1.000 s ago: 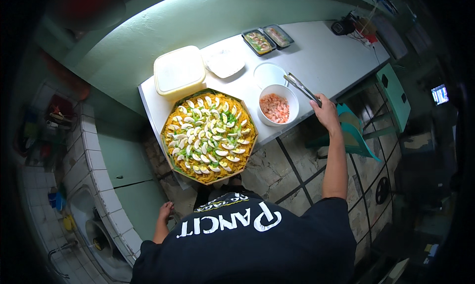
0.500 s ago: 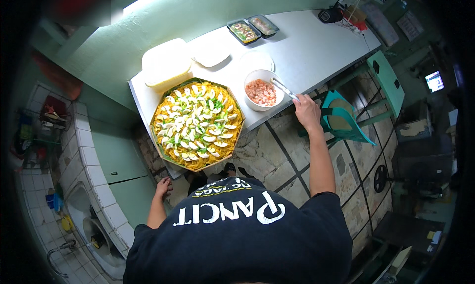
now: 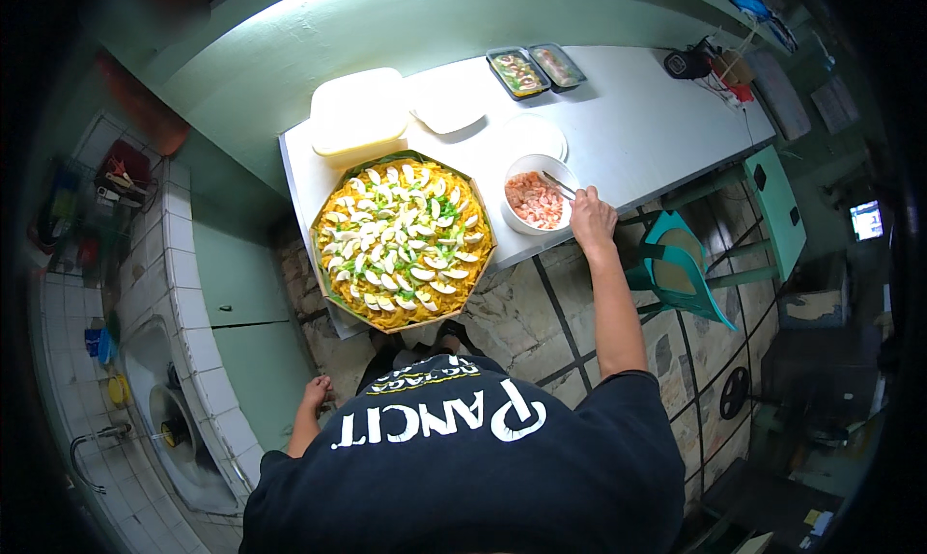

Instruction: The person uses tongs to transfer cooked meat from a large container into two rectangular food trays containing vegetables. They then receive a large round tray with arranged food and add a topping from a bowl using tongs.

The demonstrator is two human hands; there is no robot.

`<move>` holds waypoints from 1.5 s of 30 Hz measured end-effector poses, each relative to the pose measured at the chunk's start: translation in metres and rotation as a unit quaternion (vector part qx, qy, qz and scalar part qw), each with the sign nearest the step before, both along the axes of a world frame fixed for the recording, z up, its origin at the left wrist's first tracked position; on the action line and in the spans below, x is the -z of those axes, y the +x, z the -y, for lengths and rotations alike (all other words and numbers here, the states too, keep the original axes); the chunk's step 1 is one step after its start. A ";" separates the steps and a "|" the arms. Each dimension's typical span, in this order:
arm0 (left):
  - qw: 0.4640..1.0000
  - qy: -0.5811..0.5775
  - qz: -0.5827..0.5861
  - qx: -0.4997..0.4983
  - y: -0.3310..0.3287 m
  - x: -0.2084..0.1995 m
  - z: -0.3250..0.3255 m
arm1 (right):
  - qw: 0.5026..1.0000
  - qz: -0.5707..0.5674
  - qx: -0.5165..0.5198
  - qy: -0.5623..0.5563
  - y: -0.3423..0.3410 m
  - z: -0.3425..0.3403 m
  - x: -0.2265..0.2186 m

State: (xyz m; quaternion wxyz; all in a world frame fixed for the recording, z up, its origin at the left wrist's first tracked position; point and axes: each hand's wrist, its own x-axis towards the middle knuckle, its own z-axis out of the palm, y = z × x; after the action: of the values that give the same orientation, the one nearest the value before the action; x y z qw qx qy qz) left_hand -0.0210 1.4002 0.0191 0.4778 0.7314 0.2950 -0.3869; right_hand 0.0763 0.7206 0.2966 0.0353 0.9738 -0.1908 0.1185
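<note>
My right hand (image 3: 593, 218) is closed round metal tongs (image 3: 558, 182), whose tips reach into a round white tub (image 3: 514, 217). Peeled pink shrimp (image 3: 537, 203) fill the lower part of the tub. To its left, an octagonal tray lined with green leaf (image 3: 323, 290) bears yellow noodles (image 3: 340, 203), topped with egg slices (image 3: 390, 262) and chopped greens. My left hand (image 3: 317, 392) hangs low beside my body, away from the table, fingers loosely curled and nothing seen in them.
Behind the tray stand a large white container (image 3: 359, 110) and a white lid (image 3: 449, 110). A round lid (image 3: 534, 137) lies behind the tub. Two packed food boxes (image 3: 536, 69) sit farther back. A teal chair (image 3: 681, 264) stands right of the table (image 3: 637, 100); a sink (image 3: 159, 361) is at left.
My right hand has come nearer the tub, and the tongs point lower into the shrimp. My left hand's fingers have curled in. The whole view has shifted slightly.
</note>
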 end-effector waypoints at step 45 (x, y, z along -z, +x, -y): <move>0.998 -0.024 -0.012 0.052 0.073 0.000 -0.062 | 0.985 -0.002 0.159 0.069 -0.036 -0.055 -0.049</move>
State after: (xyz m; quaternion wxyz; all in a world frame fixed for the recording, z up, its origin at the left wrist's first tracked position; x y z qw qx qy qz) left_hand 0.0524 1.4619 0.0196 0.4704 0.7295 0.2531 -0.4271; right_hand 0.0407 0.7759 0.3460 -0.0132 0.9313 -0.3512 0.0955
